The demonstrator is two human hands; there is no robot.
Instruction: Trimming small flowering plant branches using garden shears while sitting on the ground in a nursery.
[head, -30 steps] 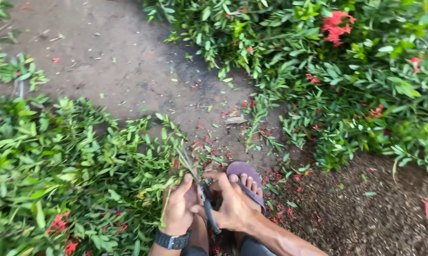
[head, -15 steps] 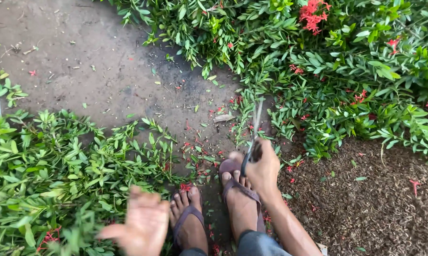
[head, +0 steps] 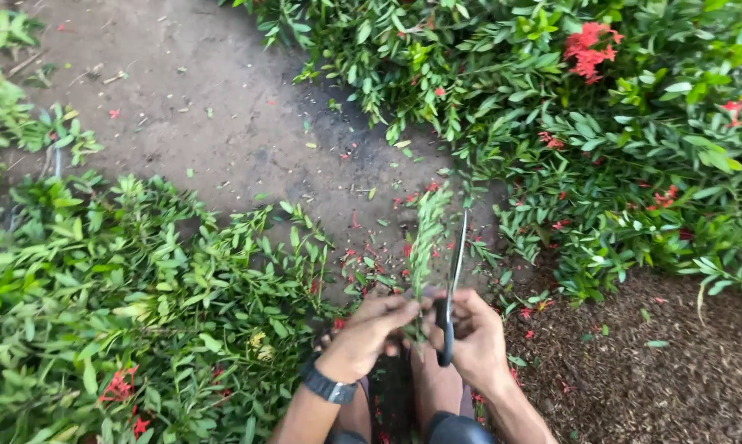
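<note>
Left hand [head: 371,325] was closed around the base of a leafy green cutting [head: 427,238], fingers curled tight on the stem, and the cutting stood up and away from the person over the bare ground. Right hand [head: 473,333] was wrapped shut on the dark handle of a pair of garden scissors [head: 451,284]; the thin blade pointed up just right of the cutting, nearly touching its leaves. Could not tell if the blades were parted or together, seen edge-on. Both hands met close together, knuckles almost touching, low in the middle of the view. A dark wristwatch [head: 328,385] sat on the left wrist. The person's legs showed just below the hands.

The dirt path [head: 214,107] ran from the upper left corner down to the hands, narrowing there, and was littered with red petals and leaf bits. A pile of cut green sprigs [head: 141,304] crowded the path's left edge, right up beside the left hand. A flowering hedge [head: 617,107] with red blooms hemmed the right edge and top. Brown mulch [head: 658,378] lay at the lower right, open, well clear of the right hand. The most free room was up-left along the path.
</note>
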